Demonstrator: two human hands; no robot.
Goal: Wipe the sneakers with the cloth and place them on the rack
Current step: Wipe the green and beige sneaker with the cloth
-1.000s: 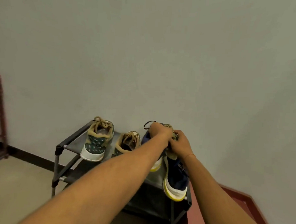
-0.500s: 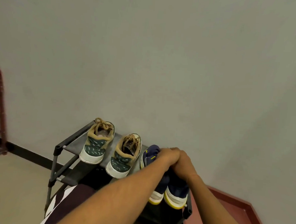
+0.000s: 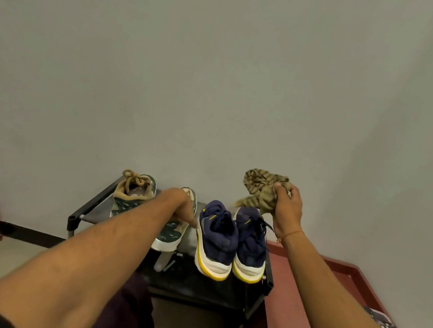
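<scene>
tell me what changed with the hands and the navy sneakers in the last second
Both hands were on the navy sneakers, lowering them onto the rack. Now both have let go: the right hand has risen to the right, gripping the striped cloth, and the left hand has drawn left, over a green sneaker. The navy pair stands side by side there. Both green sneakers stayed put.
</scene>
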